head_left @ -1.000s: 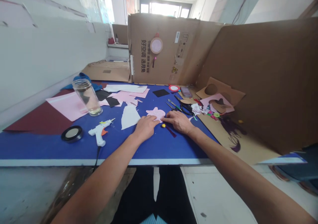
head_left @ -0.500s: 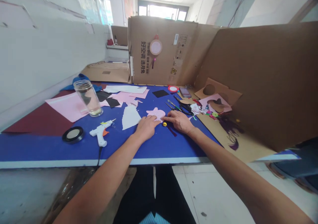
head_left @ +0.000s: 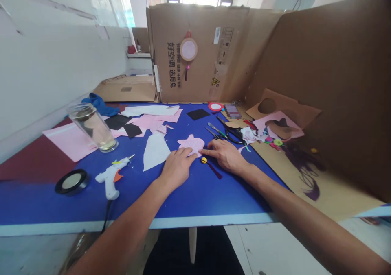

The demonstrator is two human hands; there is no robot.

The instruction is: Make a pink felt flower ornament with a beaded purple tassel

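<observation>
A pink felt cutout with a lobed outline (head_left: 190,145) lies flat on the blue table (head_left: 128,210). My left hand (head_left: 177,167) presses its fingertips on the cutout's lower left edge. My right hand (head_left: 226,156) lies flat on the table, with its extended forefinger at the cutout's lower right edge. Between the hands sit a small yellow bead (head_left: 203,160) and a dark red tassel (head_left: 214,170). A white paper cutout (head_left: 155,151) lies just left of my left hand.
A white glue gun (head_left: 109,180), a black-rimmed tape roll (head_left: 72,182) and a glass jar (head_left: 93,127) stand to the left. Scissors (head_left: 232,135) lie beyond my right hand. Cardboard walls (head_left: 195,55) rise behind the table; the near table edge runs below my wrists.
My head has tilted, so the whole scene has shifted and the table appears larger and lower. Both hands stay at the pink cutout, which has not visibly moved under them.
</observation>
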